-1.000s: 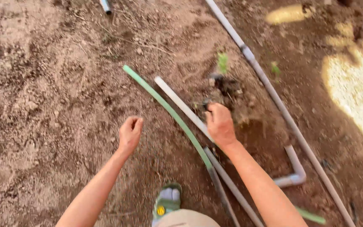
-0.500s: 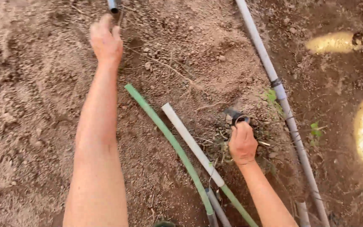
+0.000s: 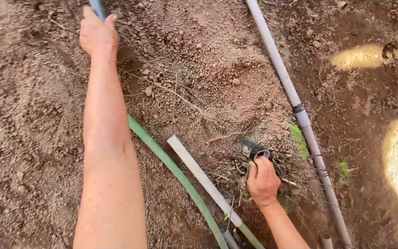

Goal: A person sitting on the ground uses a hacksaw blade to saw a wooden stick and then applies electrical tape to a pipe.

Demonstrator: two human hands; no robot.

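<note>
dark pipe fitting (image 3: 255, 150), a short open-ended piece, sits in my right hand (image 3: 263, 182), low in the middle of the view, above a clump of dry roots (image 3: 254, 177) in the soil. my fingers are wrapped around its lower part, and the round mouth looks out above my thumb. i judge it is light, stiff and a little dusty, so it is best to take it around the body and not by the thin rim.

my left hand (image 3: 98, 34) is stretched far to the top of the view and closes on the end of a grey pipe (image 3: 97, 8); most of this pipe is out of the picture. between my arms lie a green hose (image 3: 171, 168) and a white pipe (image 3: 203, 184), side by side on the loose brown soil (image 3: 33, 115). to the right, a long grey pipe (image 3: 291, 94) crosses the ground, with small green seedlings (image 3: 298, 136) just beside it.
</note>
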